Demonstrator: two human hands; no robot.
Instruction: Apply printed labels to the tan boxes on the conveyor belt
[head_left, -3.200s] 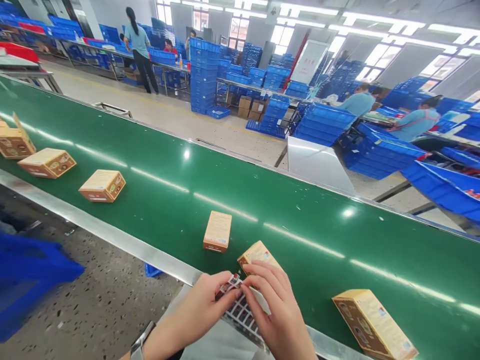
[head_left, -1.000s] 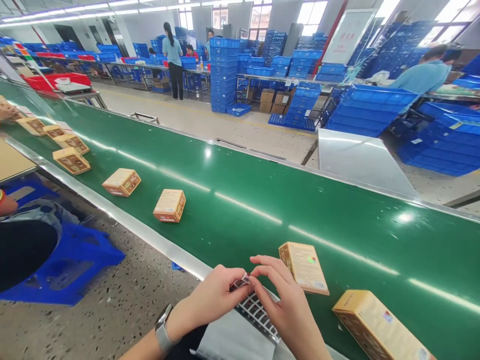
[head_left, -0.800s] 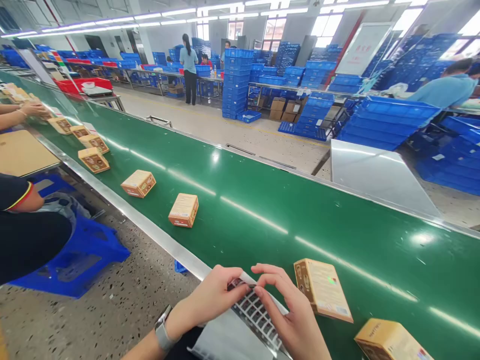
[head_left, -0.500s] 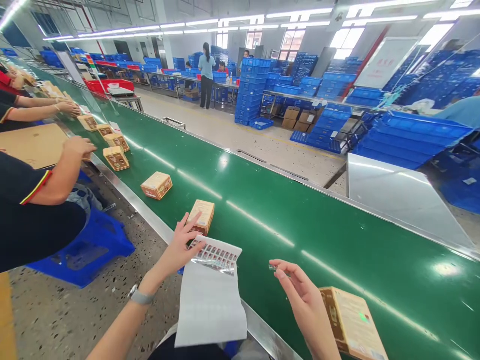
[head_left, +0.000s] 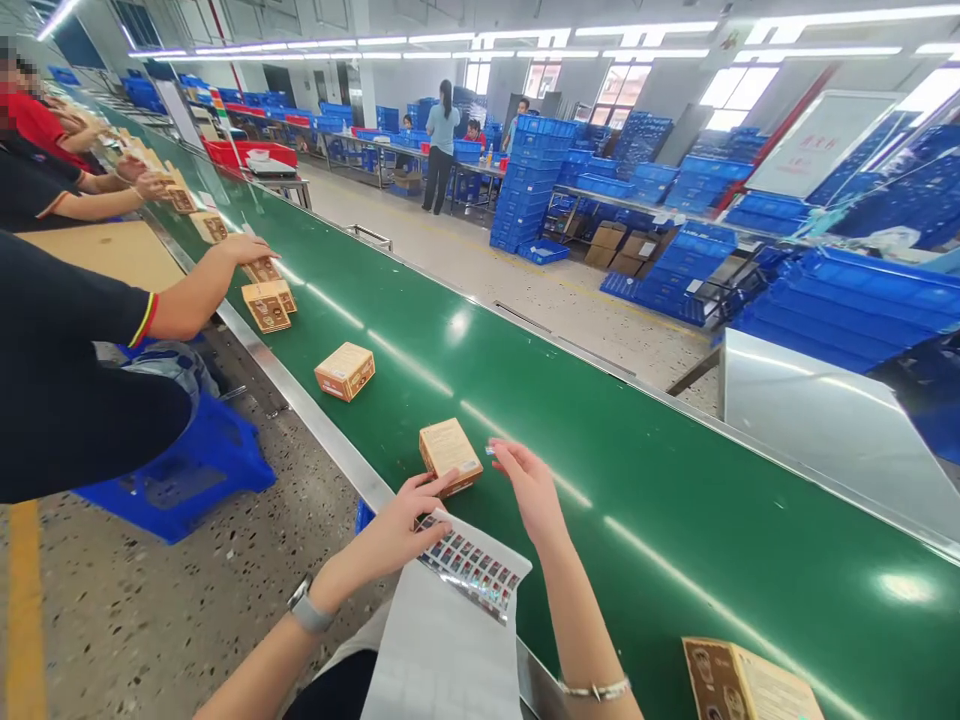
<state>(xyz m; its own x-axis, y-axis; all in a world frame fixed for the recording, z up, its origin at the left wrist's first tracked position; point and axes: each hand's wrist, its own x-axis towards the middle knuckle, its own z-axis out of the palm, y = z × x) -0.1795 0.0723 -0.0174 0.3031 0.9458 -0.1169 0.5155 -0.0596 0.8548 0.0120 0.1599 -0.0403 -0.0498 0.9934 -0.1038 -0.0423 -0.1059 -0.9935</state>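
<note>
My left hand grips the top of a sheet of small stickers with its thumb, and its outstretched fingers touch the near side of a brown and cream box on the green belt. The sheet's white backing hangs down toward my lap. Just right of that box, my right hand pinches a small shiny sticker between thumb and fingertips, apart from the box. Another box lies at the lower right, partly cut off by the frame.
The green conveyor belt runs diagonally, with a metal edge on my side. Farther left are a single box and several more near co-workers' hands. A blue stool stands left; a metal table adjoins the far side.
My right hand has moved up and left with the sticker, from near the lower-right box to beside the middle box. The middle box has turned and sits farther right in view.
</note>
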